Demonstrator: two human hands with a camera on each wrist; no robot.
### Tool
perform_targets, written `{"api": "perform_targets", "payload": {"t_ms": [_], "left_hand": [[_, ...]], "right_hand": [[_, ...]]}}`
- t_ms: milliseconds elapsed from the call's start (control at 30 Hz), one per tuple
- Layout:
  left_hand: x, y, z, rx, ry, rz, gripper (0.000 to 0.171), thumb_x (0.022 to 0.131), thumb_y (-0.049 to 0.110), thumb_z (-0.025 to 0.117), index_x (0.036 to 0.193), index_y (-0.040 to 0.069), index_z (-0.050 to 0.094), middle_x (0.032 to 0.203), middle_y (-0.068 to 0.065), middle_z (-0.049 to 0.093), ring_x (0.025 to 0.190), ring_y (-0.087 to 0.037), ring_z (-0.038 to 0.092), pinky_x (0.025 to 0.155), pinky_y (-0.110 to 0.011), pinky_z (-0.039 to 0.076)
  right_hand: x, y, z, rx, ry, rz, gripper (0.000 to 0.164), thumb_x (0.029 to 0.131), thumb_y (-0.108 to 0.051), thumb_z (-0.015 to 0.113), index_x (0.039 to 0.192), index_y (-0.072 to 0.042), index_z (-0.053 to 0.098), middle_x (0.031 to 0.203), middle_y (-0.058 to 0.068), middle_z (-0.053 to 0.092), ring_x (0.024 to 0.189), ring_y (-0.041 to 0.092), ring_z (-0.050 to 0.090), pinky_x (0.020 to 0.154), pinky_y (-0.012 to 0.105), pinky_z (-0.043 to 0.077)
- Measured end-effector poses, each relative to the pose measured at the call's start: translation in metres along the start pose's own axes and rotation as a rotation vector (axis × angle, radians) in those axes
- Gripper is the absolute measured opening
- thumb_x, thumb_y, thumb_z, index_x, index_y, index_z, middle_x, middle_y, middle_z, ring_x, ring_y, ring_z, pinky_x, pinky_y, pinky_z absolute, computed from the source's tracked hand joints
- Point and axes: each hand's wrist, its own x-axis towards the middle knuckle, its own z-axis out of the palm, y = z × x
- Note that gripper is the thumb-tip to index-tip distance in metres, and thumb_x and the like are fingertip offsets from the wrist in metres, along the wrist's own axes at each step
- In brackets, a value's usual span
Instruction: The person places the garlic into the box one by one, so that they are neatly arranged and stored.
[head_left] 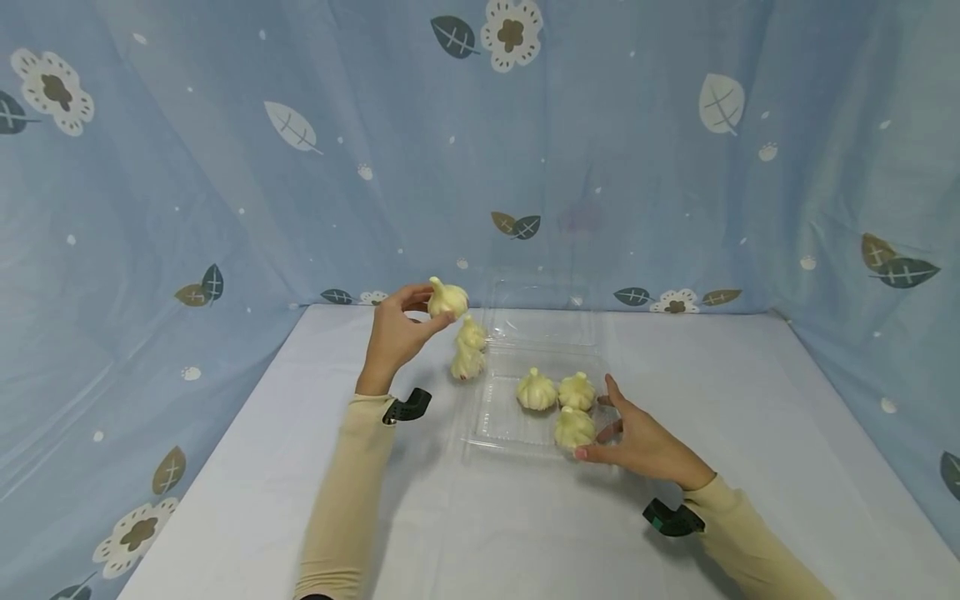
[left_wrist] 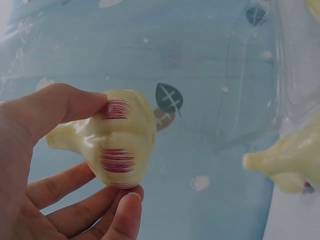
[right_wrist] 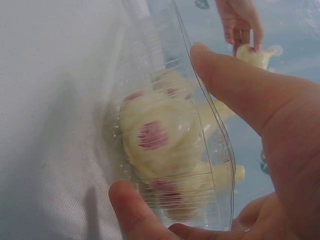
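My left hand (head_left: pixel 397 337) pinches a glossy garlic bulb (head_left: pixel 448 302) between thumb and fingers, raised above the table. The left wrist view shows purple streaks on this bulb, its stem pointing back toward the palm. Below and right of it, two garlic bulbs (head_left: pixel 468 363) sit at the left side of a clear plastic box (head_left: pixel 498 425). Three more garlic bulbs (head_left: pixel 536 390) are inside the box, in its middle and right part. My right hand (head_left: pixel 637 437) holds the box at its near right corner, thumb at the front wall and fingers along the right side.
The box's hinged clear lid (head_left: pixel 540 325) stands open behind it, toward the blue patterned curtain (head_left: pixel 420 167). A white cloth (head_left: pixel 720 392) covers the table. Dark bands (head_left: pixel 408 407) are strapped to both wrists.
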Motion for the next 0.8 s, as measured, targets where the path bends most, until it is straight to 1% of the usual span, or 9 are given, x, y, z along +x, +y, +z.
{"api": "perform_targets", "payload": {"t_ms": [100,367,533,767,800], "left_hand": [[-0.001,0.002,-0.001,-0.008,-0.004,0.017,0.057,0.086,0.031,0.085,0.136,0.008,0.066,0.127,-0.015,0.071,0.112,-0.032,0.069,0.091,-0.048,0.058],[-0.010,0.016,-0.001,-0.033,-0.021,0.062,0.056,0.086,0.031,0.085,0.135,0.008,0.067,0.126,-0.012,0.070,0.112,-0.026,0.069,0.085,-0.039,0.058],[-0.016,0.024,0.001,-0.050,-0.033,0.082,0.056,0.086,0.029,0.085,0.135,0.008,0.068,0.125,-0.012,0.069,0.111,-0.026,0.068,0.084,-0.040,0.058],[-0.024,0.029,0.006,-0.065,-0.071,0.101,0.057,0.086,0.030,0.085,0.135,0.006,0.067,0.123,-0.013,0.072,0.112,-0.026,0.068,0.084,-0.040,0.058],[-0.025,0.030,0.007,-0.066,-0.075,0.104,0.057,0.086,0.029,0.085,0.135,0.006,0.067,0.123,-0.013,0.072,0.111,-0.026,0.068,0.084,-0.040,0.058]], "right_hand": [[0.000,0.000,0.001,0.005,0.001,0.003,0.134,0.083,-0.050,0.084,0.165,-0.010,-0.014,0.167,0.023,0.030,0.104,0.015,0.068,0.070,0.031,0.055],[0.001,0.000,-0.001,0.003,-0.002,-0.004,0.134,0.084,-0.049,0.084,0.165,-0.008,-0.014,0.166,0.024,0.031,0.104,0.016,0.069,0.070,0.031,0.055],[0.001,0.001,-0.001,-0.008,0.003,0.006,0.134,0.083,-0.051,0.084,0.165,-0.010,-0.014,0.166,0.023,0.031,0.105,0.017,0.068,0.072,0.032,0.055],[0.001,0.001,0.000,-0.005,0.000,0.000,0.134,0.083,-0.051,0.084,0.165,-0.008,-0.014,0.166,0.024,0.031,0.106,0.018,0.068,0.072,0.032,0.055],[0.001,0.001,0.000,-0.001,0.003,0.005,0.134,0.083,-0.050,0.084,0.165,-0.009,-0.013,0.166,0.023,0.031,0.106,0.018,0.068,0.073,0.032,0.055]]}}
